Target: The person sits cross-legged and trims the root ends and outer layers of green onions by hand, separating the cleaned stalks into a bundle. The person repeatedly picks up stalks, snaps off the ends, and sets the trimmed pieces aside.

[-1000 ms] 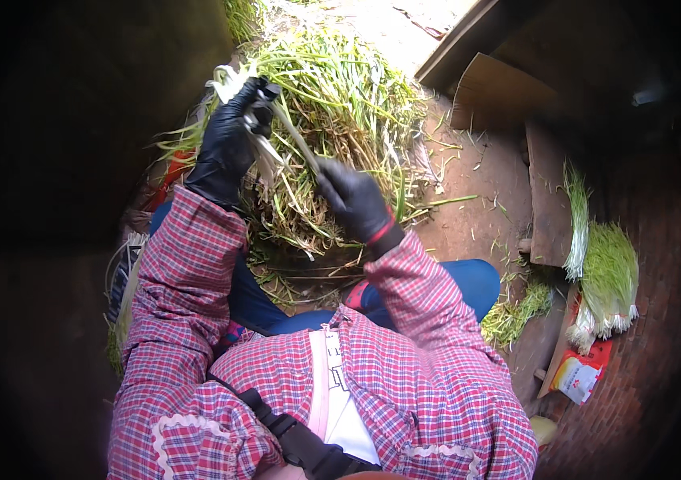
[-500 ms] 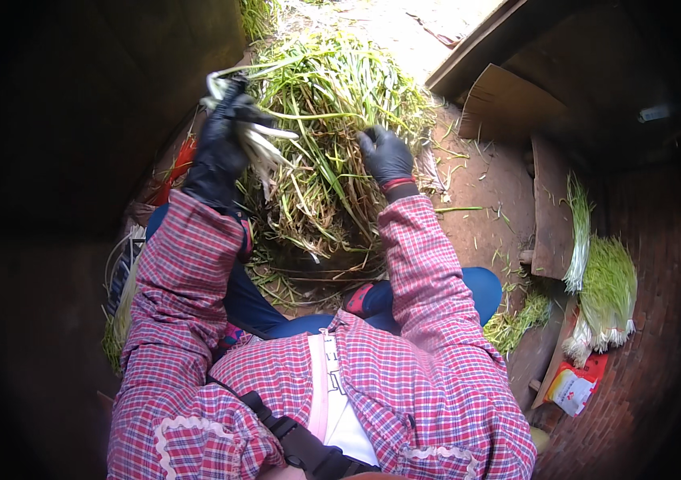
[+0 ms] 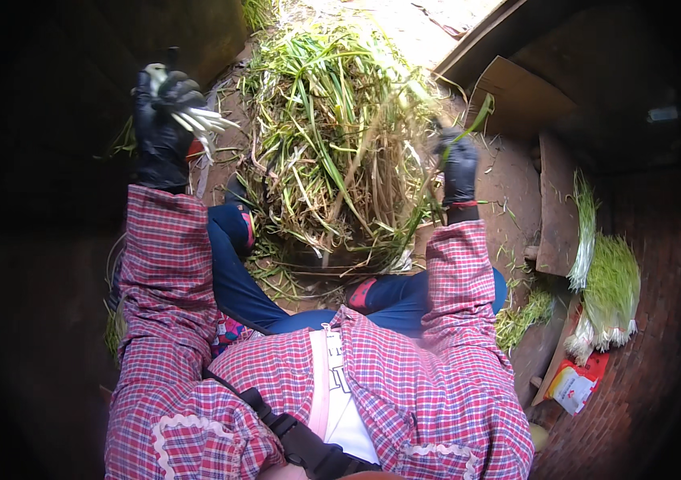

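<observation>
Both my hands wear black gloves. My left hand (image 3: 163, 120), raised left of the heap, is closed around a bunch of white stalks (image 3: 200, 120) like garlic chives or thin spring onions; their white ends point right, and the glove hides the middle. Between my hands rises a large tangled heap of green and yellowed leaves (image 3: 332, 136). My right hand (image 3: 459, 166) is at the heap's right edge, closed on some long green and withered leaves (image 3: 480, 114) that stick out above and hang below it. Motion blurs these leaves.
Tied bundles of white-rooted greens (image 3: 611, 292) stand at the right on a brick floor, beside a red-and-white packet (image 3: 574, 386). Cardboard (image 3: 516, 96) leans at the far right. Loose green scraps (image 3: 524, 320) lie near my right knee. A dark panel (image 3: 76, 96) borders the left.
My left hand has moved left, away from the heap, with the white stalks. My right hand has swung right from the heap, drawing leaves with it.
</observation>
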Tool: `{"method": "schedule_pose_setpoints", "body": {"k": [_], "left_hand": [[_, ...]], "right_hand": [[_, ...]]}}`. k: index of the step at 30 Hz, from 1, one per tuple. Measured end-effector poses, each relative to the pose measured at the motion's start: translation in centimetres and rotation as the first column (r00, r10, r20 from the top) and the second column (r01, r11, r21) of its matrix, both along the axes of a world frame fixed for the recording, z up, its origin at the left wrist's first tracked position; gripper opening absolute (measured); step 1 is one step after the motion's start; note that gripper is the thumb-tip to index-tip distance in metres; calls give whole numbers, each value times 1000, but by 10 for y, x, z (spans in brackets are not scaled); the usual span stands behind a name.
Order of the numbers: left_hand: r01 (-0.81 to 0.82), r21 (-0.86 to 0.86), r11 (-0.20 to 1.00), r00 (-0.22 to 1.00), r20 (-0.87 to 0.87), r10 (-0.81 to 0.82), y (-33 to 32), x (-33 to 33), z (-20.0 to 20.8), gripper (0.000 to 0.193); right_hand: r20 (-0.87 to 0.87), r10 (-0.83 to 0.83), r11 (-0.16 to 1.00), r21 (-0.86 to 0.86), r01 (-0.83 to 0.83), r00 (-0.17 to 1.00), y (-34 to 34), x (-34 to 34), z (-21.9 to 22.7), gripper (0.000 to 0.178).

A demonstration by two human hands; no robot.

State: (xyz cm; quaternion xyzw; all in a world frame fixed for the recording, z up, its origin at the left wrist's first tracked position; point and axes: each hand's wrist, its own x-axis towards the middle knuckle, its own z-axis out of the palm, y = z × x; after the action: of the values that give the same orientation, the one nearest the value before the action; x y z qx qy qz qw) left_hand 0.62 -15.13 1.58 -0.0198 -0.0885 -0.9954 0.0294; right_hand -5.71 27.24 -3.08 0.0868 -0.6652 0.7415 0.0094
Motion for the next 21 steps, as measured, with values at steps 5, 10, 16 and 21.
{"method": "schedule_pose_setpoints", "body": {"k": [5, 10, 16, 21], "left_hand": [[164, -171, 972, 983, -52, -175, 54, -1, 0, 26], [183, -257, 949, 983, 26, -183, 85, 2, 1, 39], [269, -366, 891, 950, 255, -182, 121, 4, -11, 39], [403, -567, 718, 890, 426, -163, 151, 10, -16, 30]], "right_hand": [[154, 260, 936, -283, -209, 953, 7, 30, 22, 40], [187, 401, 764, -609, -214, 897, 6, 60, 27, 53], [117, 375, 741, -633, -222, 920, -1, 75, -6, 52], [311, 534, 806, -468, -362, 786, -6, 76, -4, 42]]}}
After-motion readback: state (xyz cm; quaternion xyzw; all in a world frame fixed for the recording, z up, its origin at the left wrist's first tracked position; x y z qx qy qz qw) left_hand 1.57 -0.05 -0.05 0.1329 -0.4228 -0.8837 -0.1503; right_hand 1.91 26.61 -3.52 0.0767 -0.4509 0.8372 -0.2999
